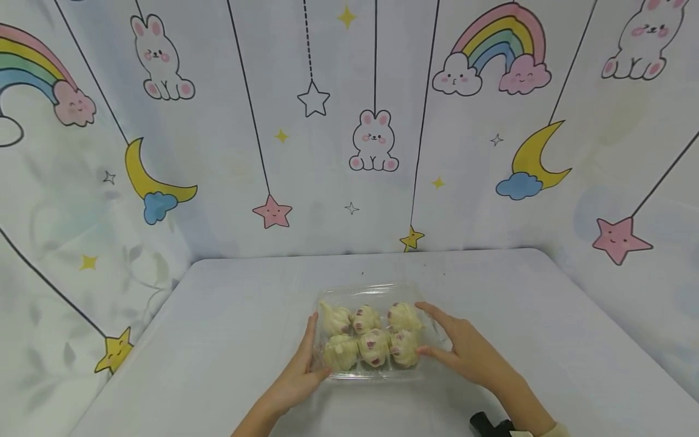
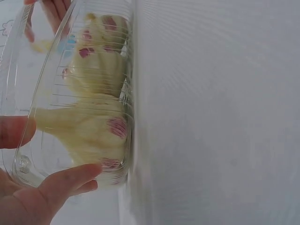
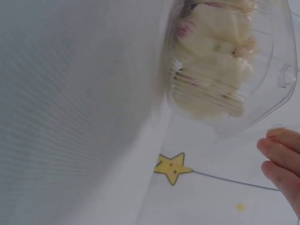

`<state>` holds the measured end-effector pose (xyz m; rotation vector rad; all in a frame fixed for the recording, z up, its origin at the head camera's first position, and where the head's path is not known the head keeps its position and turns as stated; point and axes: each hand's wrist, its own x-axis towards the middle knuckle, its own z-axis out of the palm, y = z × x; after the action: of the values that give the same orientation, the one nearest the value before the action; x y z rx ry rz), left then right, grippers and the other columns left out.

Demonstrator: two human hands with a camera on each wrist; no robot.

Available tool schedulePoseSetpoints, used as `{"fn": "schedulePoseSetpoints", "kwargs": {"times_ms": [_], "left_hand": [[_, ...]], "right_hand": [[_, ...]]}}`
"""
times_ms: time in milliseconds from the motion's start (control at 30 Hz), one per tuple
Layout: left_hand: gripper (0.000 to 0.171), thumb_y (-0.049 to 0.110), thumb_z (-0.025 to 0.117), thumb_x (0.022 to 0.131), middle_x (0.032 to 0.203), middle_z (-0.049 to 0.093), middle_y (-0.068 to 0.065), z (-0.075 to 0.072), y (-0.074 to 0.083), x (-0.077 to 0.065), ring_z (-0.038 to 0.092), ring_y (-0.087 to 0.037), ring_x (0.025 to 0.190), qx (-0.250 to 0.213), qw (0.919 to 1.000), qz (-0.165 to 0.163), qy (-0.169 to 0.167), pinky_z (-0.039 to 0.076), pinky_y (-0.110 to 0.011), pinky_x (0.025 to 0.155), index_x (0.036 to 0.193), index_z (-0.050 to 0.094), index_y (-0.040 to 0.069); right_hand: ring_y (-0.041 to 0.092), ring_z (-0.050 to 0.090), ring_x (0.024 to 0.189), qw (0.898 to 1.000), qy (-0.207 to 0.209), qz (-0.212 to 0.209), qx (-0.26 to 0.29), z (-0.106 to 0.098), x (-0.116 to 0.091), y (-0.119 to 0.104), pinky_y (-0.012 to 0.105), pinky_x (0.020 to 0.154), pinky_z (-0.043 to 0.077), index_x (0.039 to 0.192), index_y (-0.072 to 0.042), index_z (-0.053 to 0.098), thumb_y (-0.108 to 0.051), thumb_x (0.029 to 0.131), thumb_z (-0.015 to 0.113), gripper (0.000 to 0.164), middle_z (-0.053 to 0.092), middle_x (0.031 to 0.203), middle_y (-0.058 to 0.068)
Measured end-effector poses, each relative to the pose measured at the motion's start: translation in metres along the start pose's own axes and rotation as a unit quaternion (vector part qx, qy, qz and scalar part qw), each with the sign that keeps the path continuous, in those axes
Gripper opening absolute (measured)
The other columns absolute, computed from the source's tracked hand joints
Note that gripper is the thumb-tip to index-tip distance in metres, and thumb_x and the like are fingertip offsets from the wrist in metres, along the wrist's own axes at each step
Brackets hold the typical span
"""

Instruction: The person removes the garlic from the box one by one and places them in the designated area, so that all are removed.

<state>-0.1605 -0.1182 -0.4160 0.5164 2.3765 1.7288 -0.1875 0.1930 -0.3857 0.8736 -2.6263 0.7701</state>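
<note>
A clear plastic container (image 1: 371,376) sits on the white table with several pale garlic bulbs (image 1: 374,347) in it, marked with purple patches. My left hand (image 1: 297,370) holds the container's left end, thumb at the front corner and fingers along the side. In the left wrist view, fingertips of the left hand (image 2: 51,190) press the ribbed clear wall. At the right end, my right hand (image 1: 469,352) is spread, thumb and fingers apart. The right wrist view has the right fingers (image 3: 283,152) just off the container's corner. I cannot tell whether the lid is fastened.
The white table (image 1: 246,303) runs back to a cloth backdrop (image 1: 327,145) printed with rabbits, stars, moons and rainbows, which also stands along both sides. A black device (image 1: 488,425) is by the right wrist at the bottom edge.
</note>
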Motion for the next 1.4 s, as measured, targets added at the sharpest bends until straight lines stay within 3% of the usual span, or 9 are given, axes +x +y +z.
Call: {"fn": "schedulePoseSetpoints", "kwargs": {"times_ms": [367, 633, 1000, 1133, 1233, 1400], "left_hand": [[0.088, -0.009, 0.042, 0.085, 0.146, -0.026, -0.018, 0.002, 0.002, -0.001, -0.02, -0.042, 0.132, -0.044, 0.999, -0.004, -0.013, 0.001, -0.065, 0.101, 0.144, -0.019, 0.015], [0.09, -0.011, 0.039, 0.085, 0.145, -0.03, -0.017, 0.004, 0.002, -0.001, -0.022, -0.044, 0.13, -0.056, 0.9983, -0.004, -0.017, -0.001, -0.067, 0.098, 0.142, -0.023, 0.017], [0.089, -0.011, 0.038, 0.085, 0.146, -0.028, -0.017, 0.008, 0.004, -0.001, -0.017, -0.046, 0.131, -0.033, 0.9994, 0.006, -0.001, 0.002, -0.071, 0.096, 0.142, -0.024, 0.02], [0.088, -0.013, 0.034, 0.085, 0.148, -0.025, -0.014, 0.009, 0.003, 0.0, -0.016, -0.043, 0.132, -0.027, 0.9995, 0.0, 0.012, 0.0, -0.068, 0.098, 0.142, -0.022, 0.025], [0.088, -0.014, 0.031, 0.084, 0.148, -0.023, -0.014, 0.009, 0.002, 0.0, -0.007, -0.043, 0.134, -0.03, 0.9992, -0.008, 0.027, 0.005, -0.064, 0.102, 0.143, -0.021, 0.026], [0.085, -0.013, 0.033, 0.085, 0.147, -0.022, -0.02, 0.008, 0.003, -0.001, 0.012, -0.05, 0.129, -0.04, 0.9983, -0.023, 0.035, 0.016, -0.061, 0.101, 0.143, -0.021, 0.019]], "right_hand": [[0.03, 0.053, 0.113, 0.999, -0.032, 0.033, 0.006, -0.007, 0.007, -0.005, 0.052, 0.089, 0.045, 0.138, -0.017, 0.038, -0.05, 0.081, 0.061, 0.07, 0.053, 0.128, 0.013], [0.033, 0.055, 0.109, 0.999, -0.041, 0.024, 0.006, -0.009, 0.01, -0.004, 0.054, 0.087, 0.046, 0.137, -0.017, 0.038, -0.047, 0.084, 0.06, 0.065, 0.053, 0.127, 0.016], [0.03, 0.062, 0.095, 0.999, -0.037, 0.013, 0.01, -0.013, 0.014, -0.003, 0.055, 0.083, 0.047, 0.133, -0.012, 0.041, -0.04, 0.085, 0.061, 0.059, 0.057, 0.123, 0.016], [0.033, 0.059, 0.103, 0.999, -0.034, 0.016, 0.013, -0.018, 0.016, 0.0, 0.054, 0.084, 0.047, 0.132, -0.014, 0.043, -0.039, 0.085, 0.061, 0.056, 0.057, 0.123, 0.015], [0.034, 0.058, 0.104, 0.999, -0.037, 0.027, 0.019, -0.024, 0.017, 0.004, 0.054, 0.083, 0.047, 0.131, -0.015, 0.043, -0.038, 0.086, 0.062, 0.054, 0.059, 0.119, 0.015], [0.036, 0.059, 0.103, 0.998, -0.042, 0.036, 0.028, -0.032, 0.025, 0.009, 0.058, 0.082, 0.046, 0.134, -0.015, 0.041, -0.035, 0.088, 0.059, 0.053, 0.063, 0.111, 0.017]]}}
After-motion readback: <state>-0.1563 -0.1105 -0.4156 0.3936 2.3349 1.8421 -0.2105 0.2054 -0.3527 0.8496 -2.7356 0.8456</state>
